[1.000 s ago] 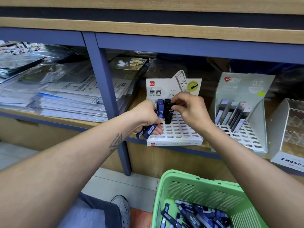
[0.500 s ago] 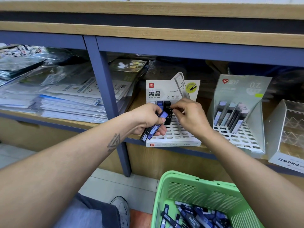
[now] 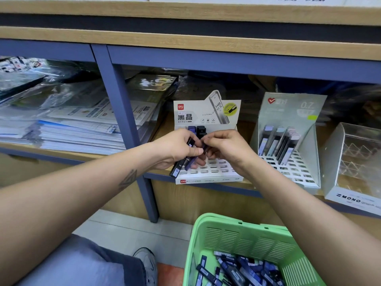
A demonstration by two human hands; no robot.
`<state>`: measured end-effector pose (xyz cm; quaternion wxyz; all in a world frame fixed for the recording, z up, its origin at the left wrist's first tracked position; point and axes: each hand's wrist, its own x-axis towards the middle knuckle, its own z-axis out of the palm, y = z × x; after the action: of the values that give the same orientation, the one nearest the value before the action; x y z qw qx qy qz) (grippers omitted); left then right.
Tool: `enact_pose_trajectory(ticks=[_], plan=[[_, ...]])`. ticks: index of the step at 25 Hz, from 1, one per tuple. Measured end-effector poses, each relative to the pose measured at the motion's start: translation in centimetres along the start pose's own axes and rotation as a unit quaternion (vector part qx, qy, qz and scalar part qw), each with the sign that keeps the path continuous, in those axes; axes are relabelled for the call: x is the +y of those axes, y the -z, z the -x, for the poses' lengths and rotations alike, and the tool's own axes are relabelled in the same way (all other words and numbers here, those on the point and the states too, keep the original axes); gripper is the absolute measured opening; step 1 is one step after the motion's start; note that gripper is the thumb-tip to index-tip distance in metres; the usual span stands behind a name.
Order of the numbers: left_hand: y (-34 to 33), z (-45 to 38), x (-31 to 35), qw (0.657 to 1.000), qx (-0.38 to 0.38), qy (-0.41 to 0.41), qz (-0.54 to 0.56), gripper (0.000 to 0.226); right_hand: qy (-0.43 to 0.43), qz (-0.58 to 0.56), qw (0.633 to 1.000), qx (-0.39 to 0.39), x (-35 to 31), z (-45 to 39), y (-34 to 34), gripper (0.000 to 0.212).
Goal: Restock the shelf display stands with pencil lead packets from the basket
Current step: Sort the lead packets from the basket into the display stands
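head view looks down at a big shelf [image 3: 185, 46] made of wood with blue bars. on its left side lie stacks of paper and plastic sleeves [image 3: 68, 129]. on the floor, low and to the right, sits a green basket [image 3: 243, 240], and a heap of loose lead packets [image 3: 237, 271], dark and blue, lies in the bottom of it. on the right part of the shelf stand three display stands in a row. a clear stand [image 3: 354, 162] is far right, with "mono" printed on its front. a grey stand [image 3: 292, 141] marked 0.7 is beside it, with a few packets leaning in its back rows. the white stand [image 3: 208, 176] marked hb 0.5 is in the middle, and two or three packets stand in its back row, one blue and one black. both hands meet just over this white stand. the left hand [image 3: 175, 149] grips a small bunch of packets [image 3: 182, 164], black and purple, that poke down and out past its fingers. the right hand [image 3: 224, 147] has its fingers curled, and its fingertips pinch the top of a purple packet [image 3: 205, 146] from that bunch. a grey shoe [image 3: 148, 263] is on the floor next to the basket.
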<state>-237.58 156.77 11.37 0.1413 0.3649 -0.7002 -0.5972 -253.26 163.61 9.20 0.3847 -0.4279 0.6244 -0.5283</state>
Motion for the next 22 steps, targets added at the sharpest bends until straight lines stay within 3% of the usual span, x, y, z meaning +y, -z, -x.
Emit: enact_pose_trajectory(ticks=[3,6,10,15,19,22], plan=[[0.6,0.2,-0.9,0.999,-0.018,0.029,-0.012,0.018,0.008,-0.005,1.0,0.003,0.5,-0.3,0.5,0.026],[0.6,0.4,-1.3,0.997,-0.043,0.029,-0.052,0.011,0.034,0.003,0.999,0.003,0.7,-0.2,0.9,0.025],[1.0,0.7,-1.2,0.997,-0.02,0.017,-0.077,0.006,0.066,0.005,0.998,-0.004,0.2,0.1,0.9,0.022],[1.8,1.2,-0.5,0.977,0.059,0.037,-0.201,0.014,0.123,0.074,0.987,0.073,-1.1,-0.5,1.1,0.017],[2.5,1.2,-0.5,0.986,0.068,0.094,-0.117,0.014,0.224,0.249,0.938,0.086,-1.4,-0.7,-0.4,0.013],[2.4,1.3,-0.8,0.994,0.061,0.061,-0.07,0.017,0.258,0.318,0.909,0.079,-0.9,-0.6,-1.2,0.014]])
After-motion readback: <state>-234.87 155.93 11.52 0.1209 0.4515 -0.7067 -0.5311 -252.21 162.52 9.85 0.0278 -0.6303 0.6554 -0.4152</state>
